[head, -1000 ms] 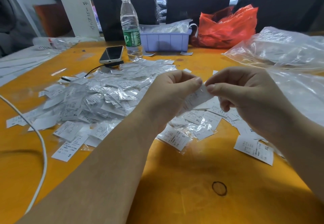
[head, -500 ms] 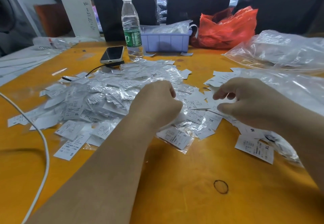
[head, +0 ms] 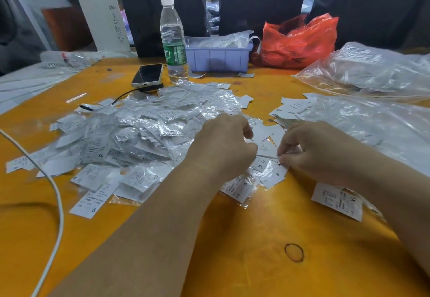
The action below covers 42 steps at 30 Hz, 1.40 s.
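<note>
A big heap of small white size labels in clear plastic sleeves [head: 144, 131] covers the middle of the orange table [head: 244, 261]. My left hand [head: 223, 145] rests with curled fingers on the heap's right edge; what it holds is hidden. My right hand [head: 311, 150] lies just to its right, fingertips pinching the edge of a white label [head: 267, 149] among loose labels marked XL and S. A single XL label [head: 338, 201] lies beside my right forearm.
At the back stand a water bottle [head: 173, 41], a phone [head: 147, 75] on a black cable, a lilac tray [head: 218, 58] of sleeves and a red bag [head: 300, 41]. Clear plastic bags [head: 372, 73] fill the right side. A white cable [head: 55, 194] crosses the left.
A second ago both hands held one label up between them. They have dropped to the table, and my right hand now pinches a label lying in the loose pile.
</note>
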Tool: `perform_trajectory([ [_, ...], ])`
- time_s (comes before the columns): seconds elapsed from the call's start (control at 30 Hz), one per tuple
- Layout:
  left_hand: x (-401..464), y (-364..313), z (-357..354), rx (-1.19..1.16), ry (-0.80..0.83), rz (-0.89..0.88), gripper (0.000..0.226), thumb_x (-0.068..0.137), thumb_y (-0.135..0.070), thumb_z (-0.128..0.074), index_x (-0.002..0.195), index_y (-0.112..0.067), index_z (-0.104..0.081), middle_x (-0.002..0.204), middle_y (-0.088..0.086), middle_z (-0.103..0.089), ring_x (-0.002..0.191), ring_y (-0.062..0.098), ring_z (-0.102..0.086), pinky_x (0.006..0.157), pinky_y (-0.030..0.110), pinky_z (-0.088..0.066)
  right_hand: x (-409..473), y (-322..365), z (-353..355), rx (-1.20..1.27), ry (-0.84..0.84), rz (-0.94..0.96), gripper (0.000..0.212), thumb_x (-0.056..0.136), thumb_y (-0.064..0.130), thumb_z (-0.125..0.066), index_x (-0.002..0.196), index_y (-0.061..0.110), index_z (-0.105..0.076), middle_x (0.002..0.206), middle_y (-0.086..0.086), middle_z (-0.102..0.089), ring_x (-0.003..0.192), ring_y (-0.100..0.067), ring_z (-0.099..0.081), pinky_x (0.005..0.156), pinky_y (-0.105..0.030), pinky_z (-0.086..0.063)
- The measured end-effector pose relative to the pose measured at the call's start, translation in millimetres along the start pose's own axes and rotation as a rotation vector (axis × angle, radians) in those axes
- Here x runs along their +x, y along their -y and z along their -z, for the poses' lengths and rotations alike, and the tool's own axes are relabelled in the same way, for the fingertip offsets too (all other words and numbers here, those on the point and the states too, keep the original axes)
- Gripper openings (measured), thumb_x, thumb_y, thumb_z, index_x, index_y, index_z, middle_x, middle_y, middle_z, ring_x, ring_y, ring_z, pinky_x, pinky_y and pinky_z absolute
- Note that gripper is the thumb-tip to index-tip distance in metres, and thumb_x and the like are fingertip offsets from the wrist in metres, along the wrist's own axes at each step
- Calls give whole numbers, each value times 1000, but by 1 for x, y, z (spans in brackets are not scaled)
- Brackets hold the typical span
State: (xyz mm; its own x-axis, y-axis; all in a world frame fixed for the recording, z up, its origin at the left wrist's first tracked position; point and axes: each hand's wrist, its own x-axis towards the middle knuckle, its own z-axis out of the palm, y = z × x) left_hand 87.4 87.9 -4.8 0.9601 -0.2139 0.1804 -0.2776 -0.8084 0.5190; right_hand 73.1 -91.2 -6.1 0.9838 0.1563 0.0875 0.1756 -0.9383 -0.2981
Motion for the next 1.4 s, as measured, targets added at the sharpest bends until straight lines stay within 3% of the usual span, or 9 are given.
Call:
perform_trajectory([
  [0.4, 2, -3, -21, 109, 141, -103, 45, 93, -23, -53, 136, -36, -50, 132, -1, -54, 123, 26, -43, 99, 41, -42, 3, -6, -1, 153, -33, 69, 27, 82, 11, -71, 98, 32, -65, 88, 16, -59, 83, -3, -55, 68, -18, -42],
  [0.53, 5, -6, -19, 98, 85, -114, 39, 91, -21, -55, 128, -35, -56, 120, -8, -62, 116, 21, -48, 99, 37, -38, 3, -7, -3, 203, -55, 105, 35, 84, 3, -65, 92, 37, -62, 80, 13, -60, 72, -5, -55, 64, -19, -42],
  [0.67, 6, -9, -18, 91, -52, -119, 21, 91, -17, -53, 99, -31, -67, 102, -7, -67, 105, 20, -51, 92, 36, -31, 3, -8, -4, 270, -85, 115, 31, 86, 6, -64, 93, 36, -62, 74, 10, -61, 69, -8, -56, 64, -25, -46],
  [0.8, 5, -12, -16, 0, -150, -149, 18, 93, -20, -55, 97, -30, -69, 105, -8, -67, 106, 18, -53, 96, 41, -35, 3, -8, -2, 251, -150, 141, 22, 83, 20, -72, 102, 29, -67, 87, 11, -59, 81, -5, -55, 67, -19, -43],
  [0.9, 3, -13, -16, -85, -153, -186, 17, 93, -18, -56, 94, -27, -71, 97, -7, -65, 96, 17, -57, 91, 43, -44, 3, -8, 0, 295, -228, 172, 8, 85, 23, -71, 90, 29, -72, 67, 8, -57, 59, -4, -48, 54, -14, -36],
  [1.0, 5, -12, -18, -196, -140, -193, 15, 92, -19, -56, 89, -26, -70, 79, -11, -60, 75, 10, -56, 69, 30, -48, 3, -10, 3, 440, -275, 161, 9, 89, 22, -68, 84, 25, -74, 48, 8, -52, 41, -5, -40, 43, -16, -32],
  [1.1, 7, -12, -18, -396, -76, -163, 17, 93, -37, -60, 84, -26, -69, 66, -11, -57, 61, 3, -52, 51, 15, -37, 4, -11, 7, 531, -275, 164, 13, 88, 16, -66, 83, 23, -74, 54, 5, -60, 46, -6, -47, 46, -22, -39],
  [1.2, 7, -14, -16, -680, 20, -79, 44, 96, -55, -45, 84, -21, -71, 74, -6, -67, 70, 6, -60, 62, 21, -39, 5, -8, 13, 778, -217, 173, 12, 84, 7, -64, 83, 14, -73, 65, -3, -66, 59, -14, -59, 56, -26, -49],
  [1.4, 6, -14, -15, -768, 126, -87, 20, 90, -32, -67, 109, -24, -65, 85, -4, -72, 71, 2, -65, 60, 15, -45, 5, -9, 19, 985, -114, 222, 19, 79, 10, -63, 89, -5, -69, 78, -24, -64, 69, -30, -56, 56, -27, -48],
])
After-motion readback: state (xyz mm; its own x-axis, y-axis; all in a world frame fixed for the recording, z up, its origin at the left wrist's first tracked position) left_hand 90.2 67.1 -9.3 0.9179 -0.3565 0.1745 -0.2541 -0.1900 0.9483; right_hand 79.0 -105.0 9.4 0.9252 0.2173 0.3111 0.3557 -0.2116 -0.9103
